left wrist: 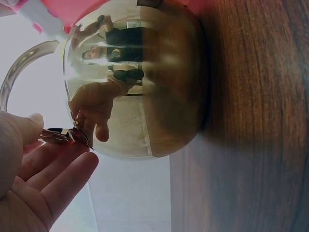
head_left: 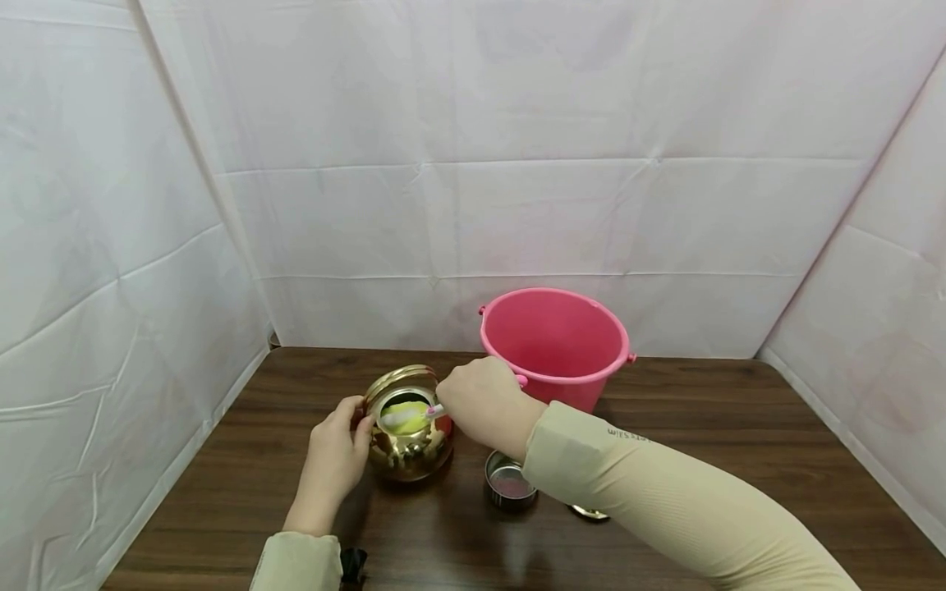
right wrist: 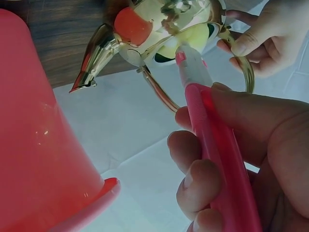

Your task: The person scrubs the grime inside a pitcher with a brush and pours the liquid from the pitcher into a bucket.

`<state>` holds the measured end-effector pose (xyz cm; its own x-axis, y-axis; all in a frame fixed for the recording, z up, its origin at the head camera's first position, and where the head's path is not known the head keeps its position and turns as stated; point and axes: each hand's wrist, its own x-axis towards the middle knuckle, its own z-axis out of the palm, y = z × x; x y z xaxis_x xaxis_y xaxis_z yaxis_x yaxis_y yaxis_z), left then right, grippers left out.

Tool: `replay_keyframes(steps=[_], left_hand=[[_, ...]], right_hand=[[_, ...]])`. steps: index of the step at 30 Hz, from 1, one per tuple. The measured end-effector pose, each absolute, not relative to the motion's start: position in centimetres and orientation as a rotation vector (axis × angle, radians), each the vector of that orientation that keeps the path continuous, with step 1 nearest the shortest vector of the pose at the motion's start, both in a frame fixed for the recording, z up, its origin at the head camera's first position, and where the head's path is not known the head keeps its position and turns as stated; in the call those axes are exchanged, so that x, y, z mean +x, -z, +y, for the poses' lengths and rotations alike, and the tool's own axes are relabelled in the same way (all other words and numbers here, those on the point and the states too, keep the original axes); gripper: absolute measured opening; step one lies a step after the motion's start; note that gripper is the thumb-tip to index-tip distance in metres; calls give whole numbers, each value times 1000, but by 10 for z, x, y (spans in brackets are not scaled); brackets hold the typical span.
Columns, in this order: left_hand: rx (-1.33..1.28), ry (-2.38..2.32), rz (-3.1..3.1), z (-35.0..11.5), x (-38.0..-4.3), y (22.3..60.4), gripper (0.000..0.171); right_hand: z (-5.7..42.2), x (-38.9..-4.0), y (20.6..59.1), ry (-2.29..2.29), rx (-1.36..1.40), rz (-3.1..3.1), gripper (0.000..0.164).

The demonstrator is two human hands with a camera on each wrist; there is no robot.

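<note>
A shiny gold kettle (head_left: 410, 458) stands lidless on the table, its curved handle (head_left: 395, 379) tipped to the far side of the mouth. With thumb and fingers, my left hand (head_left: 336, 458) pinches the handle's lower end, beside the kettle's body (left wrist: 120, 111). My right hand (head_left: 482, 404) grips the pink handle of a cleaning brush (right wrist: 215, 140). The brush's yellow-green sponge head (head_left: 405, 419) sits in the kettle's mouth, its lower part hidden inside. The spout (right wrist: 94, 63) shows in the right wrist view, pointing toward the bucket.
A pink bucket (head_left: 572, 396) stands behind my right hand. Nearer lies a small round metal bowl (head_left: 510, 486), with a gold item (head_left: 589, 514) partly hidden under my right sleeve. A black object (head_left: 353, 563) is by the left cuff. White sheets (head_left: 443, 222) enclose the table.
</note>
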<state>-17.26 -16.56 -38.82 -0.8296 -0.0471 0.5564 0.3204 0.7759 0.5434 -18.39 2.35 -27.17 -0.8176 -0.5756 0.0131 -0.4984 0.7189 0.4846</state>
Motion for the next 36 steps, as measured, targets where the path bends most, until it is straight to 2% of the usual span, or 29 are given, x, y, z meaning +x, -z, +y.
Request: replay_keyframes(steps=[21,36], left_hand=[[-236,849,-2406,-164,-173,387,19],[-248,844,-2411,-159,-171,386,19]], right_hand=[[33,-194,276,598,819,-2743,22],[36,-200,279,605,828,-2728,18]])
